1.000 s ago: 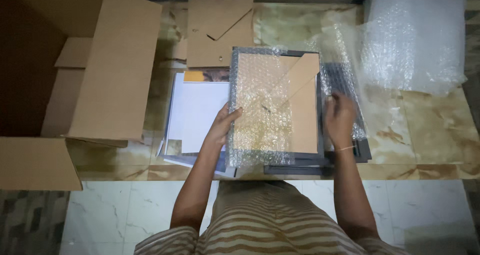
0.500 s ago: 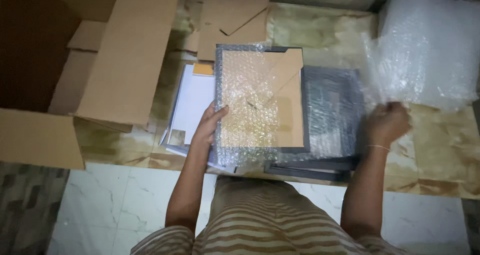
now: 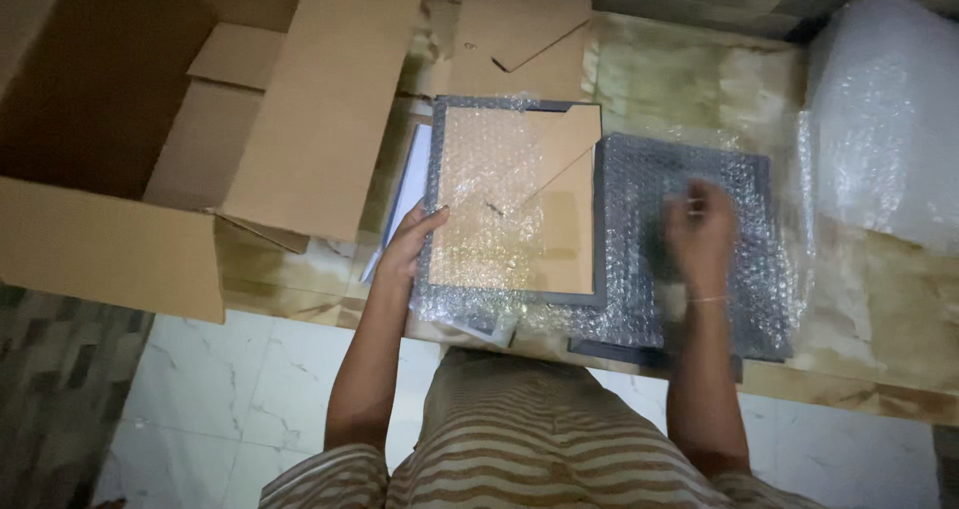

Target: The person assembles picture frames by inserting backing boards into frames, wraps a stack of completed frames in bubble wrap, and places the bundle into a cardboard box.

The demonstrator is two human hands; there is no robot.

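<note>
Left hand [image 3: 408,244] on wrapped frame [image 3: 514,201] | right hand [image 3: 699,231] (blurred) on bubble wrap [image 3: 699,169]

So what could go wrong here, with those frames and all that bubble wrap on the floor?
Two risks stand out. The left hand steadies the bubble-wrapped frame only by its edge, and it lies partly over the second wrapped frame, so it might slide or knock against it. The right hand is blurred with motion on the bubble wrap; a quick tug could drag that frame along the hard stone floor.

An open cardboard box [image 3: 170,139] sits left, flat cardboard pieces [image 3: 519,34] lie above, loose bubble wrap [image 3: 889,129] right.
</note>
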